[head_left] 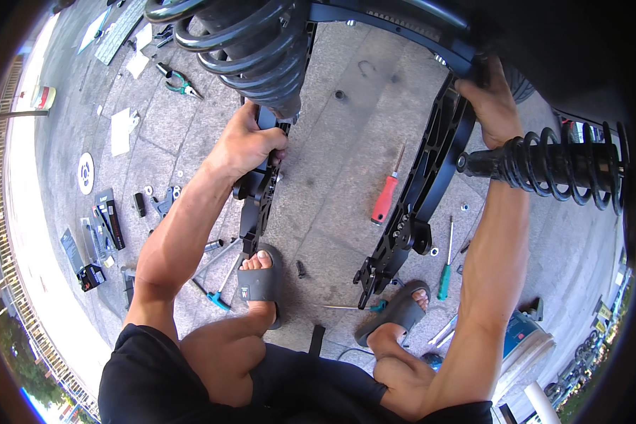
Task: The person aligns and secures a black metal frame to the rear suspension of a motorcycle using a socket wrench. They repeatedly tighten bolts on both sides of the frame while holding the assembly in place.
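Observation:
Two long black metal arms with cut-out sides run toward me, the left arm (258, 191) and the right arm (431, 162). My left hand (251, 145) is closed round the left arm, just below a large black coil-spring shock absorber (251, 53). At the far end of the right arm, my right hand (493, 106) grips it with the thumb on the inner side; its other fingers are mostly hidden. A second spring shock absorber (551, 166) sticks out sideways over my right forearm. A curved black crosspiece (396, 32) spans the top between the two arms.
A red-handled screwdriver (384, 198) lies between the arms, a green-handled one (445, 272) to the right. Green pliers (180, 81), papers (120, 131) and a blue T-handle wrench (222, 293) are on the left paving. A bolt (301, 269) lies between my sandalled feet. A bucket (526, 346) stands at right.

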A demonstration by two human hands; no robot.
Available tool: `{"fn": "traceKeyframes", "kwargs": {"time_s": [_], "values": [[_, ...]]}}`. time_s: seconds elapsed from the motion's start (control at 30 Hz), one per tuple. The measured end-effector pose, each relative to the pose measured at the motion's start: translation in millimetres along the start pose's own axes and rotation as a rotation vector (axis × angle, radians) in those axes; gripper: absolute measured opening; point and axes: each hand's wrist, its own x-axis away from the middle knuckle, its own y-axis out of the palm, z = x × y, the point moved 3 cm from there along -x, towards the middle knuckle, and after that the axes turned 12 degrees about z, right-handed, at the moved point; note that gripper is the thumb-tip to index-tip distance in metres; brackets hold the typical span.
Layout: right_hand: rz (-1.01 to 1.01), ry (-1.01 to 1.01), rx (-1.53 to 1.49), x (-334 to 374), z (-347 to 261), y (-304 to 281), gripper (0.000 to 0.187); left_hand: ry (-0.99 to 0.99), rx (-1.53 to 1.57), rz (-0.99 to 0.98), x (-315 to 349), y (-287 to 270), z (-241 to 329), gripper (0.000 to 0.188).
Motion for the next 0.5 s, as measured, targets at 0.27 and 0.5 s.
{"fn": "traceKeyframes", "kwargs": {"time_s": [0.27,0.5], "values": [[-0.185,0.147,0.027,-4.3,-13.9,-14.1,0.093,0.025,-0.036,-0.011,1.2,6.6,2.1,0.046],[-0.181,0.092,0.261,-11.5,-20.8,-19.4,0.091,0.036,0.011,0.027,0.8,15.8,-4.6,0.040]]}}
